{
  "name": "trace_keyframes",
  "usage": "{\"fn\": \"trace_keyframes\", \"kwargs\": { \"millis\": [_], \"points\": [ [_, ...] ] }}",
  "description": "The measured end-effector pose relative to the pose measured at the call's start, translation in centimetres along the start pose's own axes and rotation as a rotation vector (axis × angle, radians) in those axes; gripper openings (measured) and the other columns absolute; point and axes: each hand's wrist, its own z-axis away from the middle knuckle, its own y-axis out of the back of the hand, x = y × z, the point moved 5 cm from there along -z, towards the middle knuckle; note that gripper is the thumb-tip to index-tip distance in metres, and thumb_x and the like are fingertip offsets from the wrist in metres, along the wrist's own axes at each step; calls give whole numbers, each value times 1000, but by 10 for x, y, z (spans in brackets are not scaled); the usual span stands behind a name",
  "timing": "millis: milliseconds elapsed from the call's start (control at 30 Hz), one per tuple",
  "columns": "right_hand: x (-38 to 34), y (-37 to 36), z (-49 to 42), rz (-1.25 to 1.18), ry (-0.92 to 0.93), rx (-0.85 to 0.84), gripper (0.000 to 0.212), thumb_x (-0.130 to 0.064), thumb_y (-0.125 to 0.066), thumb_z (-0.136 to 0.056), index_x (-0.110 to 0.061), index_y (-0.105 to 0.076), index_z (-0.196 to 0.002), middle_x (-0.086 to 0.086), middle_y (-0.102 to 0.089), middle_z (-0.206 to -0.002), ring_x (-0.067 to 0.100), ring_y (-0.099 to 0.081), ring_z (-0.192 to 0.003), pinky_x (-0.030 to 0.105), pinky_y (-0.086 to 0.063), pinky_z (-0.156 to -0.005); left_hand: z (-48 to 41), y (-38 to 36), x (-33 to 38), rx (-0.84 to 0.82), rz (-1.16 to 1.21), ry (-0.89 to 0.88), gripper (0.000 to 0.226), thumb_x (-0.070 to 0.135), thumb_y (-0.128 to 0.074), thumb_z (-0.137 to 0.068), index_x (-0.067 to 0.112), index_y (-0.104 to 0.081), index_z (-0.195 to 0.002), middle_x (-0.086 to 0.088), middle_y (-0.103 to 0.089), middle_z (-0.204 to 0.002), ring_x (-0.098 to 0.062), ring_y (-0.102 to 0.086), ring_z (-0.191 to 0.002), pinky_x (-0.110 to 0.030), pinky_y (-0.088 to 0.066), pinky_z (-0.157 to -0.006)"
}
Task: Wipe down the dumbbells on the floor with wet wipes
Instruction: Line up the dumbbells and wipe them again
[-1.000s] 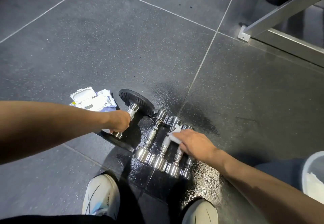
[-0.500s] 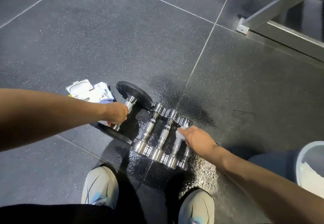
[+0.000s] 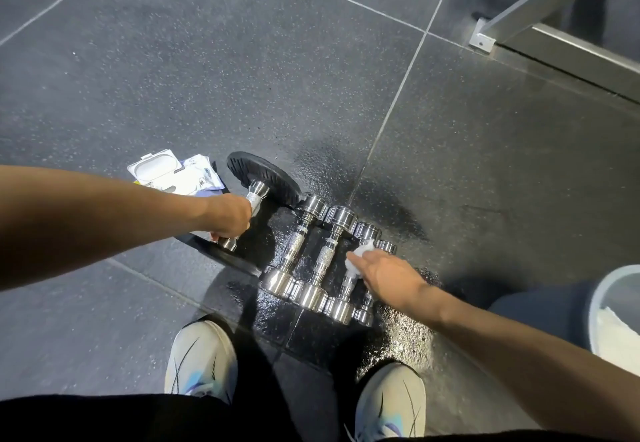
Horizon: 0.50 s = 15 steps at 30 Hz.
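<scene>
Head view looks down on four small chrome dumbbells (image 3: 325,258) lying side by side, touching, on the dark speckled rubber floor (image 3: 207,78), their long axes running away from the feet and leaning slightly right. Right hand (image 3: 384,273) is nearer them: its fingers bunch a crumpled white wet wipe (image 3: 360,257) against the knurled handle of the third dumbbell (image 3: 341,310) from the left, so the stroke should probably follow that axis, toward either smooth, mirror-bright round head. Left hand (image 3: 230,221) is wrapped round the knurled steel bar of a larger dumbbell with black ribbed plates (image 3: 266,180), just left of the row. Around them the floor shines wet; a white flip-lid wipe pack (image 3: 166,173) lies beyond the left forearm.
</scene>
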Motion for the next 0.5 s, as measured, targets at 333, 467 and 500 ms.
{"fn": "trace_keyframes", "kwargs": {
  "millis": [333, 467, 500],
  "points": [
    [3, 12, -6, 109, -42, -50, 68, 8, -47, -97, -17, -28, -157, 5, -53, -143, 28, -47, -135, 35, -36, -116, 0, 0, 5, 123, -55, -6, 39, 29, -49, -106, 1, -56, -133, -8, -63, -105, -18, -57, -86, -16, -41, -56],
    [-17, -5, 14, 25, 33, -89, 70, 5, -43, -99, -18, -18, -161, 9, -50, -134, 23, -52, -111, 26, -45, -96, 0, 0, 5, 96, -82, 0, 40, 30, -49, -106, 0, -56, -131, -6, -60, -97, -17, -59, -80, -16, -37, -48],
    [-23, -12, 20, 0, 79, -132, 67, 2, -39, -102, -19, -16, -161, 12, -47, -140, 26, -51, -119, 31, -45, -102, 2, 1, 6, 86, -88, 8, 39, 31, -49, -106, 1, -56, -131, -6, -60, -96, -16, -58, -77, -16, -37, -48]
  ]
}}
